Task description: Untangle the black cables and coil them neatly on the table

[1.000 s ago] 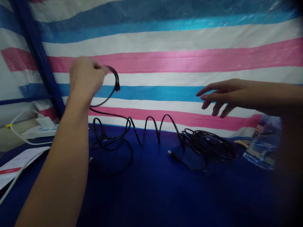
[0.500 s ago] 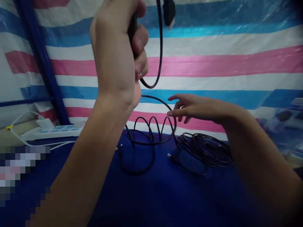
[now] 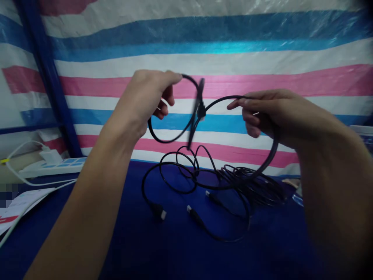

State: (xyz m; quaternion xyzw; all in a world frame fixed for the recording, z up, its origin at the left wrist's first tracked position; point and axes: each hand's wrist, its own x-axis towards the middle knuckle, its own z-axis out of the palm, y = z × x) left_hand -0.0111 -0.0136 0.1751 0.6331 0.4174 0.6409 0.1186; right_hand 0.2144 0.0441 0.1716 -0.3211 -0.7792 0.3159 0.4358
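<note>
Between thumb and fingers, my left hand (image 3: 154, 91) pinches a black cable (image 3: 171, 140) that hangs in a loop. My right hand (image 3: 268, 111) grips another stretch of black cable, which curves down past the wrist toward the table. A dark connector (image 3: 201, 110) dangles between the hands, partly blurred by motion. On the blue tabletop below lie a wide black plug (image 3: 159, 212) with a pale metal end and a smaller plug (image 3: 195, 216). A coiled bundle of black cable (image 3: 262, 186) sits under my right hand, with another small plug (image 3: 212, 196) beside it.
A white power strip (image 3: 58, 166) with a white charger (image 3: 51, 156) stands at the left, its white cable running forward. Printed paper (image 3: 23, 204) lies at the left edge. A striped plastic sheet (image 3: 221, 83) hangs behind the blue table (image 3: 163, 252), beside a blue post (image 3: 48, 74).
My left hand has come down from the top of view and now pinches the cable. My right hand has risen and closed on cable. Loose loops and plugs on the table have shifted.
</note>
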